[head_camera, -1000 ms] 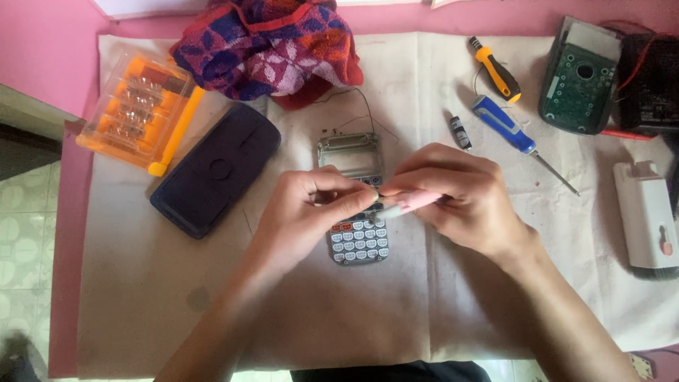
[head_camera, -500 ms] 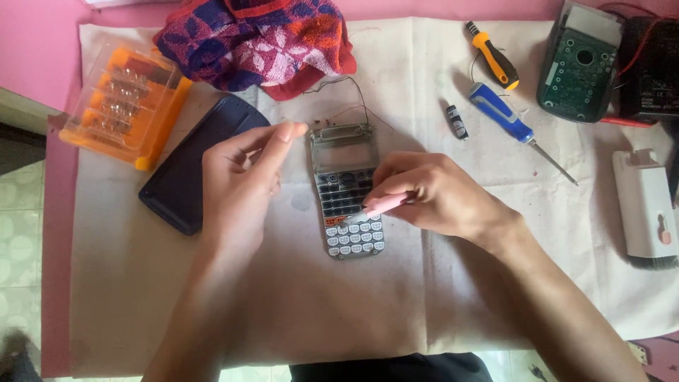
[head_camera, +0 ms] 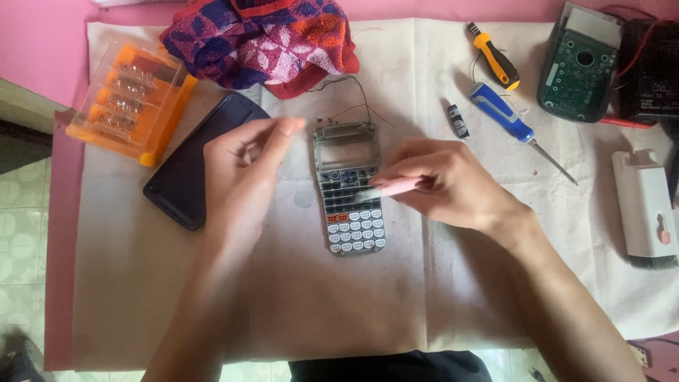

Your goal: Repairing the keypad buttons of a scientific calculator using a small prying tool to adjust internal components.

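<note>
- The calculator (head_camera: pixel 349 188) lies face up near the middle of the white cloth (head_camera: pixel 396 297), its display window an empty frame, thin wires trailing from its top edge.
- The right hand (head_camera: pixel 453 185) grips a pink stick-like tool (head_camera: pixel 397 187), tip on the keys.
- The left hand (head_camera: pixel 246 164) hovers just left of the calculator, fingers loosely curled, holding nothing.
- By the cloth's left edge, an orange case (head_camera: pixel 131 100) under a clear lid holds rows of small bits (blurred).
- A dark cover (head_camera: pixel 204 161) lies partly under the left hand.

An orange bit case (head_camera: pixel 131 102), a patterned cloth (head_camera: pixel 262 39), two screwdrivers (head_camera: pixel 495 60) and a green circuit board (head_camera: pixel 580 67) lie around.
</note>
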